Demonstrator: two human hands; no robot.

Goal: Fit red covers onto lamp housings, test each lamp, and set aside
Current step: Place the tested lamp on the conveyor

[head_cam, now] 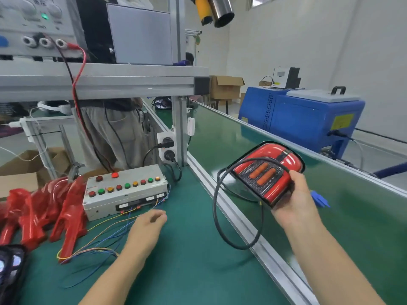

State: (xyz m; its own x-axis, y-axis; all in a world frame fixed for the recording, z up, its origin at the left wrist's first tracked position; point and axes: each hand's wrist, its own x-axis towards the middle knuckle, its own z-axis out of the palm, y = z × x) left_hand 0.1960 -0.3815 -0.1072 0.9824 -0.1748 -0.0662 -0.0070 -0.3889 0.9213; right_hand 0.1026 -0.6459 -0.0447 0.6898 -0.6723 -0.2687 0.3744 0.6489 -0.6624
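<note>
Lamp: I see the lamp [267, 171] held in the air over the green belt [363, 216], its long axis running from lower left to upper right, its red face turned up toward me.
Make: glossy red cover, black ribbed panel with two orange oblong lenses, black rim.
Cord: a black cord [217, 208] loops from the lamp down past the metal rail [242, 221].
Right hand: my right hand [294, 199] grips the lamp's near end, thumb on top, forearm reaching up from lower right.
Left hand: my left hand [149, 223] hangs over the green mat [187, 260] with fingers loosely curled, holding nothing, just beside thin coloured wires [103, 236].
Test box: grey test box [125, 191] with round coloured buttons.
Covers: shiny red covers [44, 212] piled at left.
</note>
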